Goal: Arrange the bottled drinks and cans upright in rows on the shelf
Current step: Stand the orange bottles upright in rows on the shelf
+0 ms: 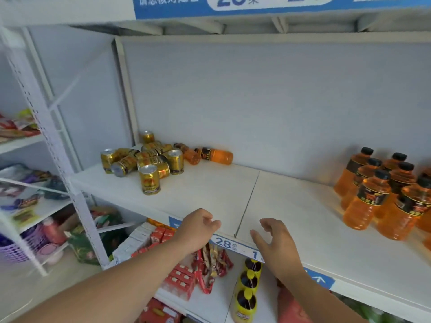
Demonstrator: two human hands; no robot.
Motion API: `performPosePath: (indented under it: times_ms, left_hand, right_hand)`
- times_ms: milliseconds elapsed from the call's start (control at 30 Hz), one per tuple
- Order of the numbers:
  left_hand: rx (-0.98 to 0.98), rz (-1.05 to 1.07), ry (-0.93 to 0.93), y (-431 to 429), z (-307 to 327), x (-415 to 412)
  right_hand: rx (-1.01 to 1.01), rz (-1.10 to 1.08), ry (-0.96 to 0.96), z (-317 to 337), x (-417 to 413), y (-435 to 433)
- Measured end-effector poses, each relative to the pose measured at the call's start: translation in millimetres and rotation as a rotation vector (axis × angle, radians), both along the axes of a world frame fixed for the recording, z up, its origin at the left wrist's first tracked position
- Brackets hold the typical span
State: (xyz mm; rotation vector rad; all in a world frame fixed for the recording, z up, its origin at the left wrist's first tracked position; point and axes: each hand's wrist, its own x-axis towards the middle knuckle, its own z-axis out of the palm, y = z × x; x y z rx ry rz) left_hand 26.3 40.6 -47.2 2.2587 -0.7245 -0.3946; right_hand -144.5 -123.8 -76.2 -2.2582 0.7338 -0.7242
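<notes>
Head view: left hand [198, 229] and right hand [277, 243], fingers loosely curled and empty, lower centre at white shelf board [210, 194] edge. Jumbled gold metal cans [144, 159] centre-left; upright orange plastic bottles [370, 197] right.

Blue header sign [233, 8], 12 o'clock, top cropped: white Chinese characters at left, cut off, roughly 请您核对姓名. Then large blue digits, "20" or "26", with 架, and "2".
Shelf-edge strip [224, 242], 6 o'clock: "28", dash, "1". Small characters beside digits illegible.
Blue tag [319, 279], 5 o'clock, same edge: white upward arrow.
Cans [149, 180], 9 o'clock, and bottles [370, 194], 3 o'clock: label print blurred, unreadable.
</notes>
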Motion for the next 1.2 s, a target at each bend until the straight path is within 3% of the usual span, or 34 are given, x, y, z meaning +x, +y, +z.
performPosePath:
  times_ms: [267, 500, 600, 700, 833, 1100, 1200]
  left_hand:
    - [0.013, 0.126, 0.026, -30, 31, 95]
    - [-0.122, 0.325, 0.35, -75, 45, 165]
    - [-0.152, 0.381, 0.397, -88, 36, 189]
    - [-0.03, 0.355, 0.252, -103, 27, 214]
    - [-0.151, 0.374, 0.217, -125, 15, 238]
    - [0.007, 0.102, -0.126, -156, 11, 284]
    - [0.142, 0.01, -0.166, -165, 10, 301]
  right_hand:
    - [0.016, 0.106, -0.042, 8, 115, -45]
    - [-0.025, 0.177, 0.012, 19, 205, -96]
    - [-0.022, 0.169, 0.058, 18, 233, -112]
    - [-0.053, 0.149, 0.113, 19, 263, -127]
    - [0.005, 0.107, 0.197, 30, 305, -142]
    - [-0.213, -0.023, 0.355, 46, 374, -161]
    - [-0.239, -0.025, 0.409, 46, 387, -162]
